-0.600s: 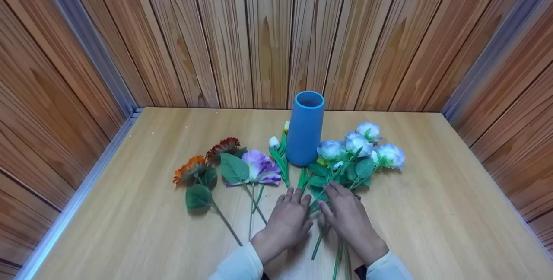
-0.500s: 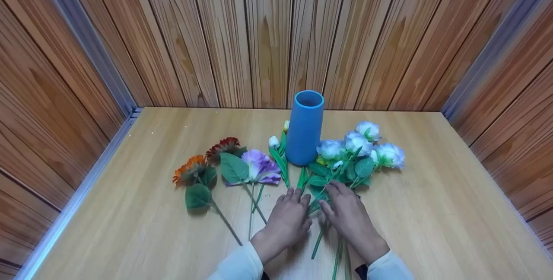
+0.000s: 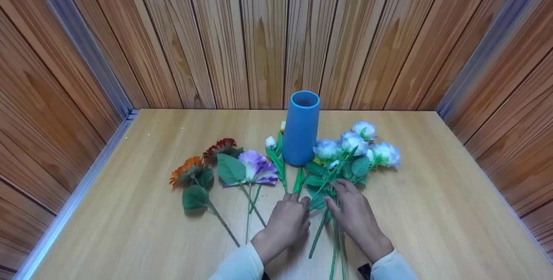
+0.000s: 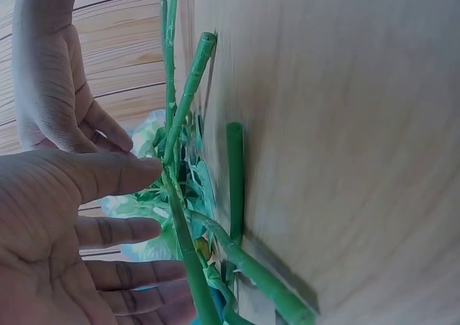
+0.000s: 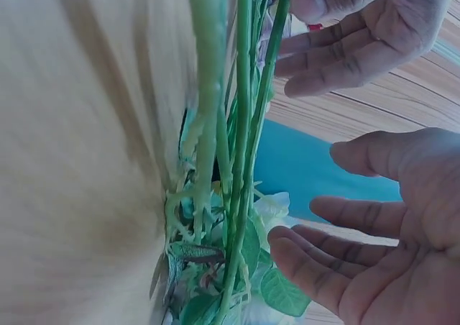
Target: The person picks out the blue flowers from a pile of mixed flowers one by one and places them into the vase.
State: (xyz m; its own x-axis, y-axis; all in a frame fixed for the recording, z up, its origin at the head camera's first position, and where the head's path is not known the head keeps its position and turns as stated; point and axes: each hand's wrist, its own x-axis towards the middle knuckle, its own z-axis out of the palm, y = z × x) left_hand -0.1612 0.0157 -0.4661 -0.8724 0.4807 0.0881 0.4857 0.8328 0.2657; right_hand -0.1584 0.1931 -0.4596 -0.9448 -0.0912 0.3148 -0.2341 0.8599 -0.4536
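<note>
Green flower stems (image 4: pixel 183 217) run between my two hands in front of a tall blue vase (image 3: pixel 301 135). My left hand (image 3: pixel 285 223) is low at the left of these stems. In the left wrist view its thumb tip overlaps a stem and its other fingers extend loosely. On the right side my right hand (image 3: pixel 357 218) reaches over the bunch of pale blue roses (image 3: pixel 384 154), among their leaves. The right wrist view shows its fingers (image 5: pixel 352 249) spread and gently bent beside the stems, gripping none of them.
White tulips (image 3: pixel 271 143) lie left of the vase. Farther left are a purple flower (image 3: pixel 259 167), a dark red flower (image 3: pixel 221 148) and an orange flower (image 3: pixel 189 171). Wood-panelled walls (image 3: pixel 224 42) enclose the table (image 3: pixel 432 211).
My right thumb and fingers have spread farther apart over the stems. The left fingertips have drawn in slightly. The head view has shifted a little, while the vase and flowers keep their places.
</note>
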